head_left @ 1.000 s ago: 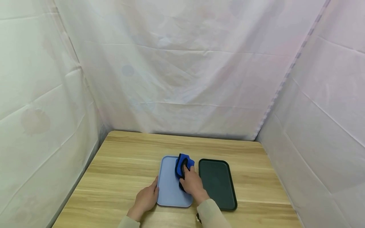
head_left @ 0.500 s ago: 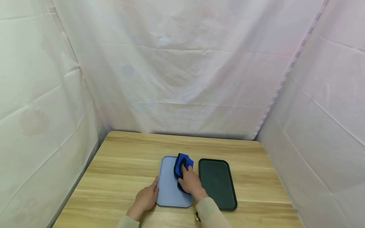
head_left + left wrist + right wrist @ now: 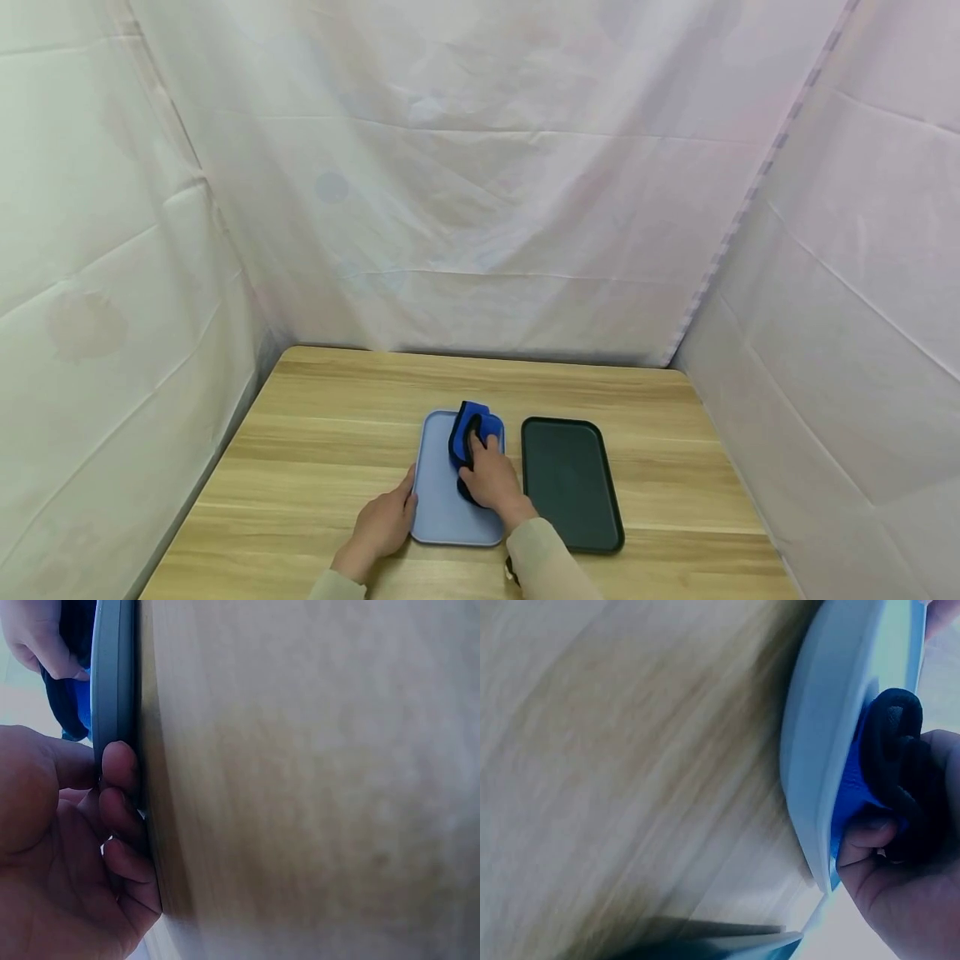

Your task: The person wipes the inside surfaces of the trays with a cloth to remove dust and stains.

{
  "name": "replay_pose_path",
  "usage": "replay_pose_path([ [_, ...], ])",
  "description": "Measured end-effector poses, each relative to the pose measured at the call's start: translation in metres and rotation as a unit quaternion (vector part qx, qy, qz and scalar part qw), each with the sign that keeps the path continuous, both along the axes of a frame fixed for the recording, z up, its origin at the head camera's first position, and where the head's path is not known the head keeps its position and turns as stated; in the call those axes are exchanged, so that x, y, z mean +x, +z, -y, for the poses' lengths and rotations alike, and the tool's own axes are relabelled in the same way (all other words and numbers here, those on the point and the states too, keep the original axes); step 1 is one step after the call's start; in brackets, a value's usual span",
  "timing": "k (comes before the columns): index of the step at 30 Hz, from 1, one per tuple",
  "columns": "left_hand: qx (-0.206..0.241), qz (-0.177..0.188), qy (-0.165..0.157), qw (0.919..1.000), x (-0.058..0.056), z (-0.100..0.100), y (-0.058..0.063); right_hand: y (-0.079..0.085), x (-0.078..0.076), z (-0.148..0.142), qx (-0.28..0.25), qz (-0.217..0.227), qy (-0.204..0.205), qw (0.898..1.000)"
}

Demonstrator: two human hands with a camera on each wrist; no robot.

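Observation:
A light blue tray (image 3: 442,500) lies on the wooden table. My left hand (image 3: 385,521) grips its left edge; in the left wrist view, the thumb lies over the rim and curled fingertips (image 3: 120,765) touch the outer wall. With my right hand (image 3: 491,475) I hold a bunched blue cloth with black edging (image 3: 459,435) on the tray's upper right part. Seen from the right wrist, a dark fold of the cloth (image 3: 889,742) stands up between the fingers. Part of the cloth is hidden under that hand.
A dark green tray (image 3: 570,483) lies just right of the blue one, a narrow gap between them. Pale curtains (image 3: 480,208) surround the wooden table (image 3: 337,417) at the back and both sides. A small dark object (image 3: 512,571) shows beside the right sleeve.
My right hand and the cloth have slid a little to the left across the blue tray. The left hand and both trays have stayed in place.

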State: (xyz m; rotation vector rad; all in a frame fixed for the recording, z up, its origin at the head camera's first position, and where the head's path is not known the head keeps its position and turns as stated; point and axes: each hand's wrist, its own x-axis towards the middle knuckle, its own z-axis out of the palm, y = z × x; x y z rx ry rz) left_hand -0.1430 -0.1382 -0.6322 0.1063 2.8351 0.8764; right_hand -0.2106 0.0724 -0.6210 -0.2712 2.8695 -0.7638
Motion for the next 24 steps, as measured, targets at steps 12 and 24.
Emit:
replay_pose_path([
  [12,0.0,0.005,0.0,1.0,0.0,0.0,-0.002,-0.001,-0.002,0.009,-0.017,0.011,0.002,1.0],
  [24,-0.002,0.014,0.005,0.9999,0.002,0.0,0.002,-0.001,0.0,0.023,-0.028,0.003,0.002,1.0],
])
